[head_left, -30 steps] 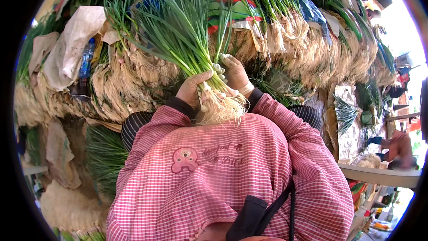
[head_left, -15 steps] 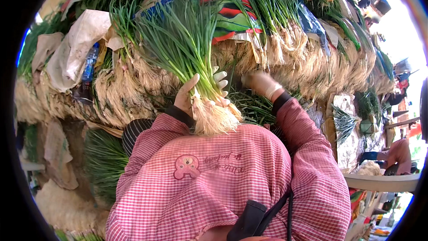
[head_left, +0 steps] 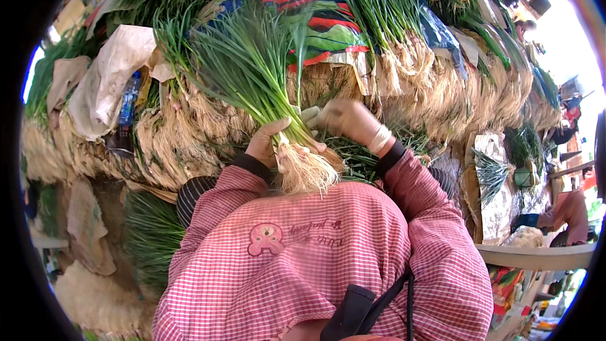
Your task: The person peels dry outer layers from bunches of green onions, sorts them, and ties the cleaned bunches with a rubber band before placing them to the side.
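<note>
A bunch of spring onions [head_left: 255,66], long green leaves up and pale bulbs and roots toward my chest, rests in my left hand [head_left: 270,142]. The fingers wrap round the stalks just above the bulbs, and white coverings show on several fingertips. My right hand [head_left: 346,121], with a white band at the wrist, is at the right side of the bunch, close to the left fingertips. Its fingers are curled but blurred, and whether they grip a stalk is not visible. Loose green leaves [head_left: 360,158] lie below the right hand.
A long heap of spring onions [head_left: 467,101] with roots facing me runs across ahead, partly covered by a striped colourful sack [head_left: 315,9] and a pale sack [head_left: 117,76]. A blue-labelled bottle [head_left: 128,104] stands in the heap at left. More greens [head_left: 148,233] lie at left.
My right hand has moved left, from beside the bunch to its right edge by the left fingertips. The bunch stays in my left hand, its leaves leaning slightly more to the left.
</note>
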